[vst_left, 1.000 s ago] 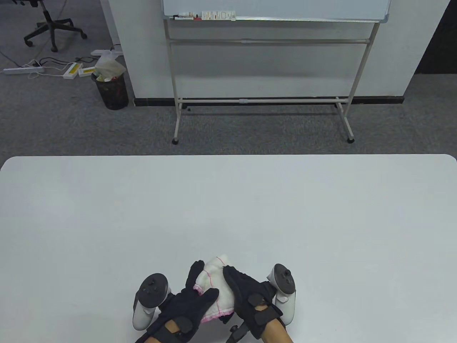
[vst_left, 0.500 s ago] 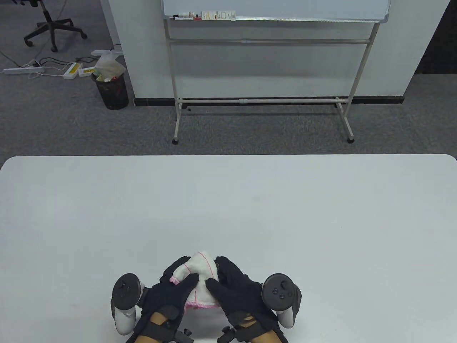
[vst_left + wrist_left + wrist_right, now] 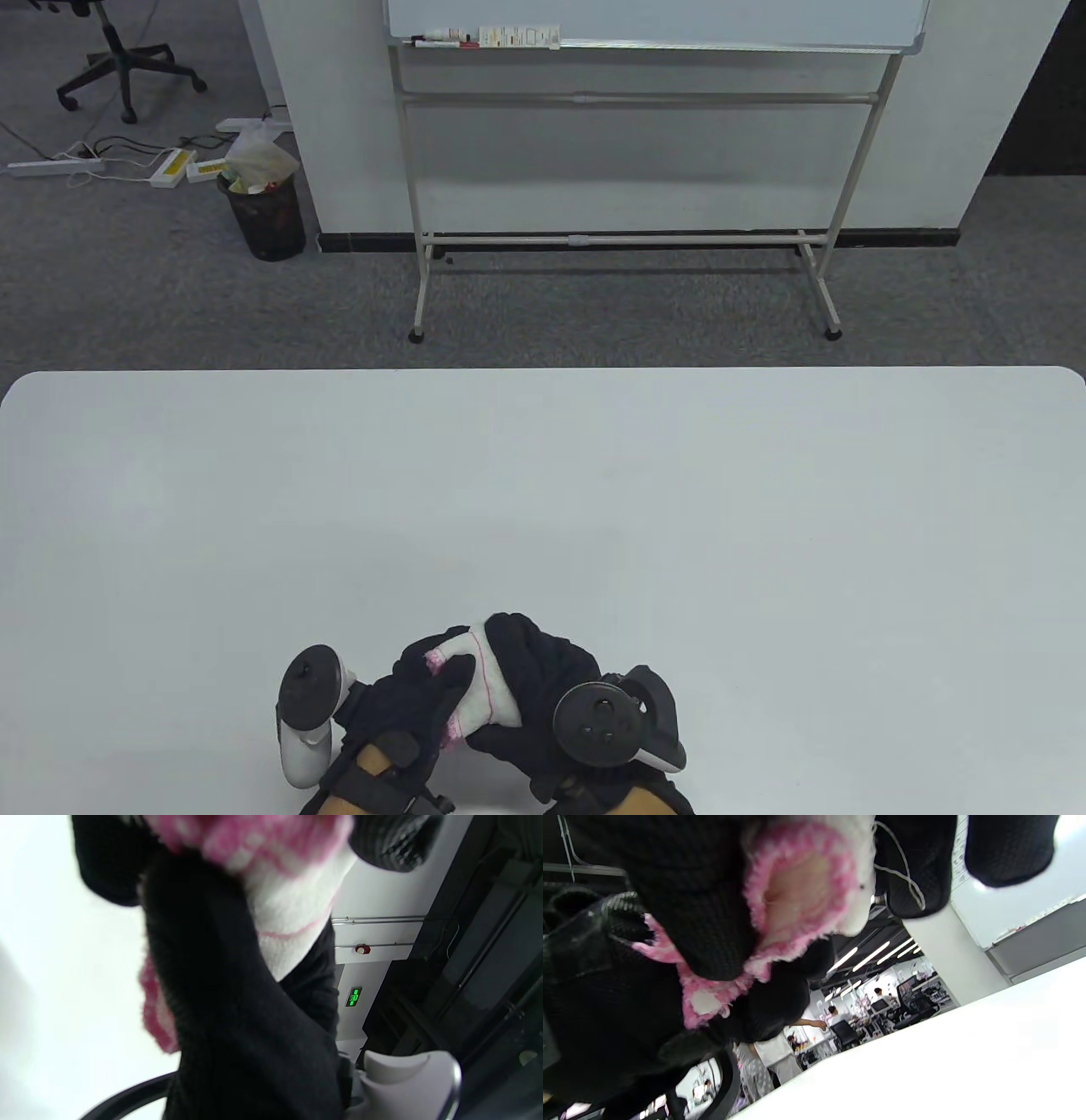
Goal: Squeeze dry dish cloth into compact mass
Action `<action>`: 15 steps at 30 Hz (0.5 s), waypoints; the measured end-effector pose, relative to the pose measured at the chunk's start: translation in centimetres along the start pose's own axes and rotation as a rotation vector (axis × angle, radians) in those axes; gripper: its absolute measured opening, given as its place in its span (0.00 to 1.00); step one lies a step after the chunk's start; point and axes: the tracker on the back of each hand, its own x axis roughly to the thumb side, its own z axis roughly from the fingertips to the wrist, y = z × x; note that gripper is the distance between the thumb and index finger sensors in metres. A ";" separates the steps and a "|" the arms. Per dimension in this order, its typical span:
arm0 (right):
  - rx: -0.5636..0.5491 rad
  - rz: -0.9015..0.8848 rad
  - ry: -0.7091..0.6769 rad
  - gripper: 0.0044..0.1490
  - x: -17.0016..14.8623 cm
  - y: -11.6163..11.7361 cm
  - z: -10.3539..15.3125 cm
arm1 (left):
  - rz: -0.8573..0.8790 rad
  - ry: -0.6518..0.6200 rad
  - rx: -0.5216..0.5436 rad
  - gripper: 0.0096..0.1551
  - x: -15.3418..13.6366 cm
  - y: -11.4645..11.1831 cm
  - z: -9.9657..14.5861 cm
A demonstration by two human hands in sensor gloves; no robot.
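Observation:
The dish cloth point(image 3: 481, 689) is white with a pink stitched edge and is bunched into a small wad near the table's front edge. My left hand point(image 3: 424, 692) grips it from the left, thumb across its front. My right hand point(image 3: 534, 679) wraps over it from the right and top, covering most of it. In the left wrist view the cloth point(image 3: 292, 908) is pressed between black gloved fingers point(image 3: 220, 984). In the right wrist view a pink-edged fold of the cloth point(image 3: 801, 895) bulges out between the fingers point(image 3: 691, 899).
The white table point(image 3: 543, 492) stretches away from the hands. A whiteboard stand point(image 3: 628, 238) is on the carpet beyond the far edge, with a black waste bin point(image 3: 263, 216) to its left.
Both hands have closed tighter around the cloth, which shows less and looks smaller. My right hand rolled over the top of it, its tracker swinging left toward the middle.

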 end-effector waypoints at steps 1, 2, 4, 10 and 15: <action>-0.033 -0.018 0.007 0.60 -0.1 -0.2 0.0 | -0.009 0.010 0.014 0.41 0.0 0.0 0.1; -0.059 -0.019 0.024 0.56 -0.3 -0.4 0.0 | -0.037 0.020 0.029 0.42 0.0 -0.1 0.2; -0.108 0.031 0.044 0.50 -0.6 -0.7 0.1 | -0.068 0.036 0.032 0.47 0.0 -0.3 0.3; -0.187 0.303 0.093 0.45 -0.4 -1.8 0.5 | -0.014 0.078 -0.003 0.55 0.3 -1.6 0.4; -0.203 0.506 0.054 0.44 1.6 -1.0 0.6 | -0.022 0.089 -0.009 0.56 0.8 -3.0 0.6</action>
